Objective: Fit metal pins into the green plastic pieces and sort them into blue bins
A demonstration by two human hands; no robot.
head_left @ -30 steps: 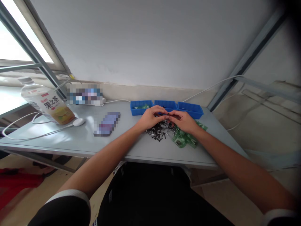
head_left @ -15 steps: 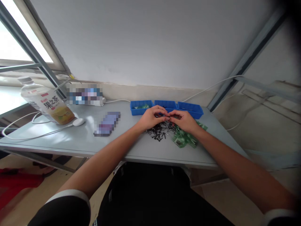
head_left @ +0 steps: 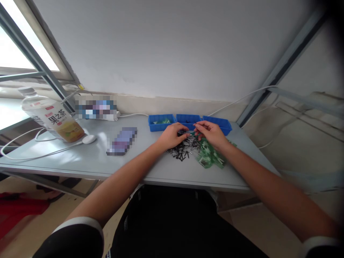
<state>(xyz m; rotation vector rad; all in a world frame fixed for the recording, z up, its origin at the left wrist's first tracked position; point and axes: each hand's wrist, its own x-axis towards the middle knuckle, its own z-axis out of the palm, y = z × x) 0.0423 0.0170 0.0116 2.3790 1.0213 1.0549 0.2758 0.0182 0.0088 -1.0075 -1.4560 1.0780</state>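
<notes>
Over the table [head_left: 80, 163], both hands curl above the dark pins [head_left: 182, 151].

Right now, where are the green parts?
Head view: the green parts lie on the table right of centre, just below the right hand, with the black pins on their left.

Three blue trays [head_left: 156, 128], one bottle [head_left: 53, 120], one black-pin heap [head_left: 179, 153], one green-piece heap [head_left: 211, 158].

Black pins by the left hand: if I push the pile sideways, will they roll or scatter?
Probably scatter: the black pins lie loose and criss-crossed on the smooth table. They look thin and round, so strays may roll. They are likely light and stiff, and a push could mix them into the green pieces beside them.
</notes>
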